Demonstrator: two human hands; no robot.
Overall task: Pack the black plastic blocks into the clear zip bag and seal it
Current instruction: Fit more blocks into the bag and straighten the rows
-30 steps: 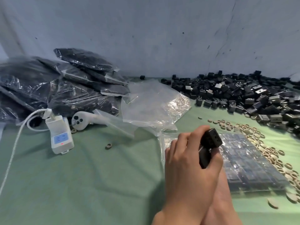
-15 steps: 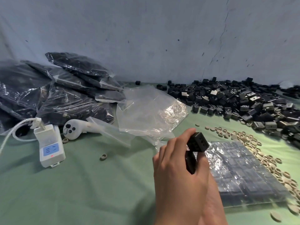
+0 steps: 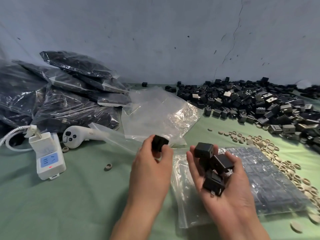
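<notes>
Here, just left of the clear zip bag (image 3: 273,181), the left hand (image 3: 150,172) pinches one black block (image 3: 159,142). Above the bag's empty left part the right hand (image 3: 225,196) lies palm up, cupping several blocks (image 3: 220,163) — the bag itself lies flat, partly filled, the loose pile (image 3: 259,108) beyond it.
</notes>
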